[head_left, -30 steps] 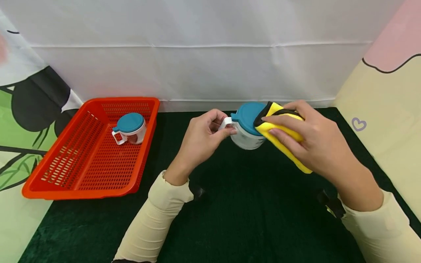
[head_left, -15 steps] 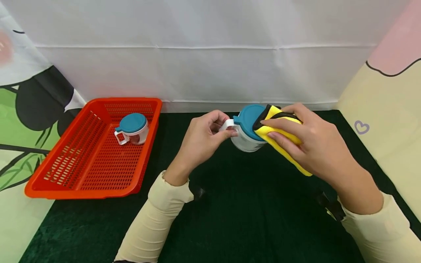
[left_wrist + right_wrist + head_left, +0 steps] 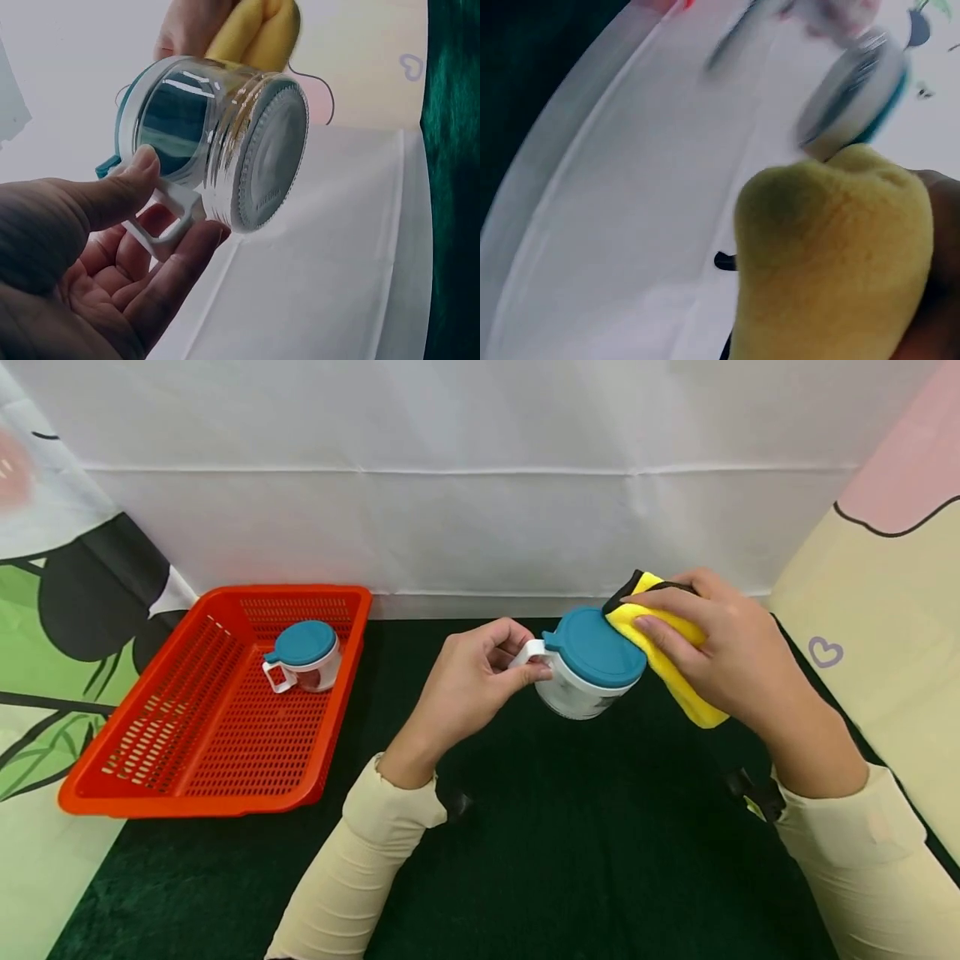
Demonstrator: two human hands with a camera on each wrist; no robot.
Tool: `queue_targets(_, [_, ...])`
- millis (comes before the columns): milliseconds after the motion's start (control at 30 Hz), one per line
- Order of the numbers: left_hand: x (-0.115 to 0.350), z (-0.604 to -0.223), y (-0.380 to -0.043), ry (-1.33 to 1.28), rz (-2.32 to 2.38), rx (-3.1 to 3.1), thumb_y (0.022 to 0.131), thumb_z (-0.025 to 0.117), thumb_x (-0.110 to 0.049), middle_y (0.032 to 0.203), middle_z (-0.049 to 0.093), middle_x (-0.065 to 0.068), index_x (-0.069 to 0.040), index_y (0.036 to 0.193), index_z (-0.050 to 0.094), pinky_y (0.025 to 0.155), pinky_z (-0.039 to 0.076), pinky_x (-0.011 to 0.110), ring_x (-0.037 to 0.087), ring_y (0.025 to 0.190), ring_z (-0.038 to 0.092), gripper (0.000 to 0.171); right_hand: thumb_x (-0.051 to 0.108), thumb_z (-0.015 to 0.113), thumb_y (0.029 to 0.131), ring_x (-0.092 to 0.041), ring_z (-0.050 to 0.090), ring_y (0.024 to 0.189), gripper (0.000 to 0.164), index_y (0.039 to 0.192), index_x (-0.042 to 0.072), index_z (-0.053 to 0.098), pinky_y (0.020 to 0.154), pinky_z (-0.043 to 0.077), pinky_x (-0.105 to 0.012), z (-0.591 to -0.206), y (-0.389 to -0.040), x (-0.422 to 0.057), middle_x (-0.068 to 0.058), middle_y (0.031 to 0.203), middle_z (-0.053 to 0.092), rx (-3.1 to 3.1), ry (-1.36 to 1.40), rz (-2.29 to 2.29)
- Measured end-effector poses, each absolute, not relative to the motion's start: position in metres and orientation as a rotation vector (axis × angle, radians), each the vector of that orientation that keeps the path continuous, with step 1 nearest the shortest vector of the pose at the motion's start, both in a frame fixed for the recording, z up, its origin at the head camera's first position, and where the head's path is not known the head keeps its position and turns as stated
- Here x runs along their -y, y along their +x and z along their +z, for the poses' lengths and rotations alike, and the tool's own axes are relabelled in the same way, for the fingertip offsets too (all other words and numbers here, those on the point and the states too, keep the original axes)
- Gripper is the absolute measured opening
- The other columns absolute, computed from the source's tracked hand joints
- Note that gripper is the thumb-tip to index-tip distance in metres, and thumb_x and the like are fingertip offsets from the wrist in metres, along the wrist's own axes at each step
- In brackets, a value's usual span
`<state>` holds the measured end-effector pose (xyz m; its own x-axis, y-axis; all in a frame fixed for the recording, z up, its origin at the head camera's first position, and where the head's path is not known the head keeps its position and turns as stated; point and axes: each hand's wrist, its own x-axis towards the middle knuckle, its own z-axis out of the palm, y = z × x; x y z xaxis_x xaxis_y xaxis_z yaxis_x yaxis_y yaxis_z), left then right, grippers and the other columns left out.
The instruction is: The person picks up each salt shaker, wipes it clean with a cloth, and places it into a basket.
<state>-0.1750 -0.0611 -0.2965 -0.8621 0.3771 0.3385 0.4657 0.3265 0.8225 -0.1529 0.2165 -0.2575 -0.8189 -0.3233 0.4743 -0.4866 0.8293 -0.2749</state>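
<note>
My left hand [image 3: 480, 681] pinches the white handle [image 3: 166, 225] of a clear glass jar [image 3: 573, 693] with a blue lid [image 3: 600, 646]. The jar is held up above the dark green cloth, and its ribbed base faces the left wrist camera. In my right hand [image 3: 738, 647] is a folded yellow cloth [image 3: 675, 672] with black edging, gripped between thumb and fingers. Its upper corner meets the right rim of the lid in the head view. Seen from the right wrist, the yellow cloth [image 3: 832, 255] hides most of the fingers.
To the left stands an orange-red perforated basket [image 3: 315, 785]. Inside it, near the back right, sits a second blue-lidded jar [image 3: 303, 652] with a white handle. Dark green fabric [image 3: 540, 860] covers the table, and a white sheet [image 3: 480, 527] hangs behind it.
The jar and left hand have shifted slightly right and toward me. The right hand has moved up and right with the yellow cloth, uncovering more of the blue lid.
</note>
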Motion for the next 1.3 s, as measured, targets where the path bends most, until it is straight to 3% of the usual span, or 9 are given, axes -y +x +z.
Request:
queue_targets(200, [0.06, -0.296, -0.175, -0.774, -1.546, 2.504, 0.091, 0.082, -0.017, 0.097, 0.072, -0.003, -0.011, 0.106, 0.068, 0.077, 0.058, 0.03, 0.015, 0.079, 0.064, 0.021, 0.022, 0.082, 0.089, -0.03, 0.063, 0.082, 0.033, 0.121, 0.017, 0.076, 0.061, 0.056, -0.047, -0.25, -0.127, -0.202, -0.014, 0.118, 0.063, 2.512, 0.793, 0.342])
queue_targets(400, [0.058, -0.296, -0.174, -0.822, -1.574, 2.501, 0.09, 0.082, -0.015, 0.099, 0.072, -0.003, -0.011, 0.106, 0.069, 0.08, 0.059, 0.03, 0.015, 0.081, 0.065, 0.021, 0.02, 0.077, 0.094, -0.037, 0.059, 0.079, 0.032, 0.125, 0.013, 0.073, 0.061, 0.053, -0.053, -0.248, -0.142, -0.21, -0.02, 0.118, 0.062, 2.556, 0.672, 0.362])
queue_targets(667, [0.056, -0.297, -0.174, -0.808, -1.55, 2.53, 0.091, 0.082, -0.019, 0.098, 0.071, -0.004, -0.012, 0.105, 0.069, 0.077, 0.058, 0.029, 0.014, 0.079, 0.064, 0.02, 0.021, 0.083, 0.089, -0.032, 0.062, 0.086, 0.035, 0.123, 0.018, 0.074, 0.059, 0.057, -0.048, -0.246, -0.127, -0.201, -0.016, 0.118, 0.064, 2.518, 0.825, 0.286])
queue_targets(867, [0.056, -0.296, -0.174, -0.812, -1.572, 2.518, 0.09, 0.082, -0.017, 0.1, 0.072, -0.004, -0.012, 0.105, 0.069, 0.079, 0.059, 0.028, 0.013, 0.08, 0.066, 0.021, 0.022, 0.077, 0.094, -0.039, 0.061, 0.082, 0.032, 0.125, 0.013, 0.073, 0.063, 0.055, -0.055, -0.245, -0.147, -0.211, -0.021, 0.119, 0.063, 2.587, 0.681, 0.325])
queue_targets(1067, [0.056, -0.296, -0.175, -0.784, -1.549, 2.513, 0.09, 0.082, -0.019, 0.098, 0.072, -0.003, -0.011, 0.105, 0.068, 0.076, 0.058, 0.029, 0.013, 0.078, 0.064, 0.022, 0.019, 0.085, 0.087, -0.032, 0.064, 0.087, 0.037, 0.123, 0.018, 0.075, 0.058, 0.058, -0.047, -0.241, -0.126, -0.196, -0.017, 0.116, 0.065, 2.472, 0.893, 0.278])
queue_targets(1300, [0.057, -0.297, -0.173, -0.811, -1.601, 2.501, 0.091, 0.082, -0.016, 0.101, 0.072, -0.003, -0.012, 0.105, 0.069, 0.078, 0.059, 0.029, 0.014, 0.081, 0.065, 0.02, 0.024, 0.073, 0.098, -0.035, 0.06, 0.084, 0.031, 0.128, 0.016, 0.073, 0.066, 0.052, -0.05, -0.245, -0.153, -0.209, -0.016, 0.121, 0.063, 2.615, 0.713, 0.405])
